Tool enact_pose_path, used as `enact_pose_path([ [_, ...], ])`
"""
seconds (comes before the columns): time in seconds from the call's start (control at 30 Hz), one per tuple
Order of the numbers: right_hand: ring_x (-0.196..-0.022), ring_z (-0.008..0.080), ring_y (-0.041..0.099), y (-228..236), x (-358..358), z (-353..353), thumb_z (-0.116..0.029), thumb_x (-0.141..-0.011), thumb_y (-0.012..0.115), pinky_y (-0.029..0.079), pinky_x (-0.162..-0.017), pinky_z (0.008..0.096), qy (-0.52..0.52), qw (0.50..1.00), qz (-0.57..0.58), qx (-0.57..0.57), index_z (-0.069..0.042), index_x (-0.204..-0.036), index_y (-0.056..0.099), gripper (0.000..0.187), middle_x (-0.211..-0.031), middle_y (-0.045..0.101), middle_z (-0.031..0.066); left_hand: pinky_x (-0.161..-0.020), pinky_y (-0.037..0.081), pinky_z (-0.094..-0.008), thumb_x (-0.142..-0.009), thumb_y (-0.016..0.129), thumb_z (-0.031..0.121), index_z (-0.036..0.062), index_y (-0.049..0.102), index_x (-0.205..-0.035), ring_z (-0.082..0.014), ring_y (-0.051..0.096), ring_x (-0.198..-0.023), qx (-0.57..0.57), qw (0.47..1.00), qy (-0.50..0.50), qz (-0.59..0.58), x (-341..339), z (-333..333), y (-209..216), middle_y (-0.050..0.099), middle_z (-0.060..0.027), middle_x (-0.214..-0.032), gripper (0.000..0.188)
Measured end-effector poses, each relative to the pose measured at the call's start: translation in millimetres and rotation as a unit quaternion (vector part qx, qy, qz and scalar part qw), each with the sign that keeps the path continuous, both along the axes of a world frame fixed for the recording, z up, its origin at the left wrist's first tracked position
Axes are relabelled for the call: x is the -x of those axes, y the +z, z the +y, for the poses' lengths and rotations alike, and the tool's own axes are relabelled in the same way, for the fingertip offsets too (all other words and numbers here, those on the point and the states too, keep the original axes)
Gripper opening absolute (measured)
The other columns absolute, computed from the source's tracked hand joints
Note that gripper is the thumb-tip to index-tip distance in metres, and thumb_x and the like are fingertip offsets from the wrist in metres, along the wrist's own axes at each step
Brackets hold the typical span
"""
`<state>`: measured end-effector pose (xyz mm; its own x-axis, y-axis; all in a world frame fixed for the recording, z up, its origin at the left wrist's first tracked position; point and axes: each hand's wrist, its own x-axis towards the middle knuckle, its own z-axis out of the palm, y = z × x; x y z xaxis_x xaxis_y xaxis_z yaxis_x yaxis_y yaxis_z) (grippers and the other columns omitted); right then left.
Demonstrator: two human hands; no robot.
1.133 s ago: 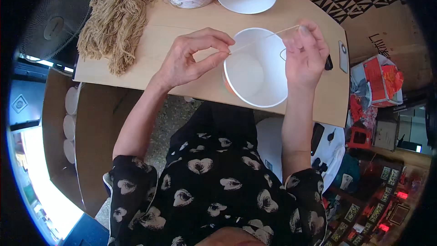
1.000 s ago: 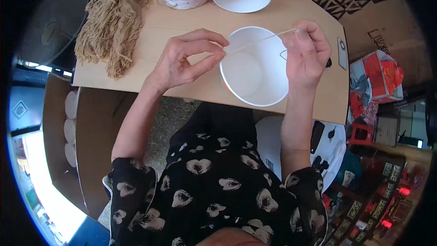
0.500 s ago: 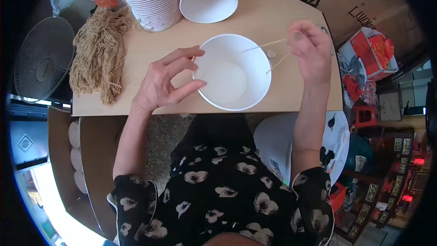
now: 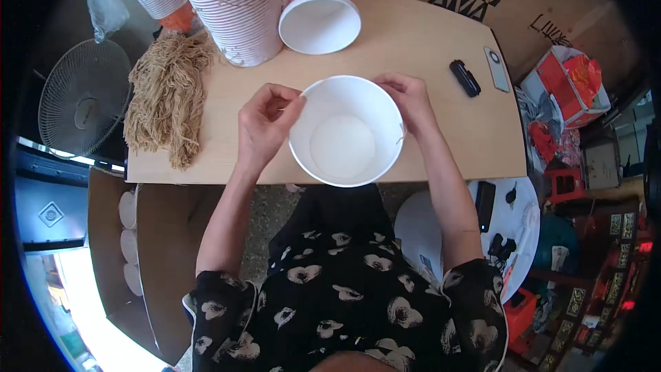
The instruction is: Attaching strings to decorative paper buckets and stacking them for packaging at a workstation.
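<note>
A white paper bucket [image 4: 344, 145] is held at the table's front edge, its open mouth facing up toward me. My left hand [image 4: 265, 120] is closed at the bucket's left rim, thumb and curled fingers meeting there. At the upper right, my right hand [image 4: 407, 100] grips the rim, with some fingers hidden behind the wall. A short end of string [image 4: 402, 139] shows on the right rim; the rest of the string is hidden or too thin to make out.
Tall nested stacks of paper buckets [image 4: 237, 17] stand at the back left, beside one bucket on its side [image 4: 320, 24]. A bundle of tan strings [image 4: 169, 100] lies left. A black object [image 4: 465, 78] and a phone-like slab [image 4: 496, 69] lie right. A fan [image 4: 84, 107] stands beyond.
My right hand has come down from holding the string loop up at the right to the bucket's rim. My left hand has closed at the left rim. The bucket sits slightly nearer me.
</note>
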<state>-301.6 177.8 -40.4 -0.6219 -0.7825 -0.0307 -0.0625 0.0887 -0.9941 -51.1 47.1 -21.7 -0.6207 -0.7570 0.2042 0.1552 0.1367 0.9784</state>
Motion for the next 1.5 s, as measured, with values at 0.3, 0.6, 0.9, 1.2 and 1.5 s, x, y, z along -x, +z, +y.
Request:
enact_pose_path([
  [0.3, -0.063, 0.0045, 0.053, 78.4, -82.3, 85.9, -0.009, -0.078, 0.08, 0.046, -0.056, 0.0214, 0.036, 0.964, 0.26, -0.04, -0.001, -0.121, 0.058, 0.05, -0.094, 0.062, 0.003, -0.073, 0.05, -0.0203, -0.093, 0.063, 0.003, -0.003, 0.063, -0.101, -0.0062, 0.061, -0.079, 0.049, 0.998, 0.05, -0.001, -5.9, 4.3, -1.6, 0.066, -0.0031, -0.09, 0.01],
  [0.6, -0.078, 0.0078, 0.06, 6.7, -61.8, 88.4, -0.009, -0.098, 0.055, 0.049, -0.068, 0.0221, -0.079, 0.987, 0.105, 0.093, 0.002, -0.12, 0.057, 0.024, -0.093, 0.064, 0.005, -0.064, 0.048, -0.021, -0.099, 0.058, 0.016, -0.0007, 0.068, -0.102, -0.0058, 0.06, -0.075, -0.045, 0.999, -0.001, -0.025, 1.3, 11.1, -26.2, 0.069, -0.0016, -0.089, 0.019],
  [0.9, -0.099, 0.0264, 0.061, 38.1, -77.3, 114.1, 0.0, -0.064, 0.079, 0.053, -0.083, 0.0386, 0.124, 0.818, 0.557, 0.067, -0.007, -0.109, 0.069, 0.046, -0.121, 0.063, 0.0072, -0.075, 0.056, -0.0273, -0.09, 0.056, -0.002, 0.0037, 0.058, -0.131, -0.016, 0.067, -0.094, 0.087, 0.993, -0.041, -0.071, -39.4, 4.6, -36.6, 0.068, -0.0109, -0.114, 0.041],
  [1.2, -0.076, 0.0227, 0.057, 119.1, -94.1, 74.6, -0.002, -0.06, 0.081, 0.05, -0.064, 0.0323, 0.242, 0.758, 0.584, 0.162, -0.007, -0.091, 0.069, 0.033, -0.099, 0.067, 0.0038, -0.107, 0.043, -0.0427, -0.078, 0.074, 0.004, 0.0083, 0.027, -0.152, -0.0307, 0.042, -0.136, 0.207, 0.97, -0.092, -0.09, -71.9, 4.2, -26.6, 0.038, -0.017, -0.15, 0.087],
  [1.5, -0.066, 0.0099, 0.056, 236.3, -107.7, -68.7, -0.024, -0.1, 0.054, 0.044, -0.059, 0.0246, 0.224, 0.913, 0.265, 0.213, -0.001, -0.099, 0.061, 0.024, -0.077, 0.059, 0.0025, -0.114, 0.031, -0.0456, -0.086, 0.069, 0.0, 0.0098, -0.02, -0.151, -0.028, 0.039, -0.137, 0.256, 0.923, -0.052, 0.282, -103.8, -72.2, 70.3, 0.027, -0.0191, -0.153, 0.111],
])
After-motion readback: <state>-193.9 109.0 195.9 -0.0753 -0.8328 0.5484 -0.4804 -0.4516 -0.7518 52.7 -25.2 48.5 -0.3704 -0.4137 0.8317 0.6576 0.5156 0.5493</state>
